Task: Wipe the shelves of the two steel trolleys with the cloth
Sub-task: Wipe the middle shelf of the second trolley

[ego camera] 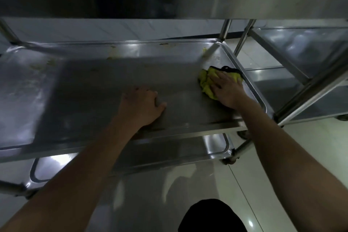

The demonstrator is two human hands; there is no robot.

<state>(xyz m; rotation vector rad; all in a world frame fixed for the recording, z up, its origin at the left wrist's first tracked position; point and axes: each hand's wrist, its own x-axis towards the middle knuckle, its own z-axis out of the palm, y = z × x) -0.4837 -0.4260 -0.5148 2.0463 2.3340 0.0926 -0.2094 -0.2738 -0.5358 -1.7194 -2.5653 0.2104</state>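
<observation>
The right hand (227,91) lies flat, fingers spread, on the crumpled yellow-green cloth (208,83), pressing it onto the middle shelf (105,88) of the near steel trolley, close to the shelf's right rim. The cloth bunches out beyond the fingertips. The left hand (143,104) rests on the same shelf, fingers bent under, holding nothing.

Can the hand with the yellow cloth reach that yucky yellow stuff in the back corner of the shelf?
Probably yes. The right hand presses the cloth flat on the middle shelf, near its right rim. The yellowish smear sits just beyond in the far right corner, with only bare steel between them.
</observation>
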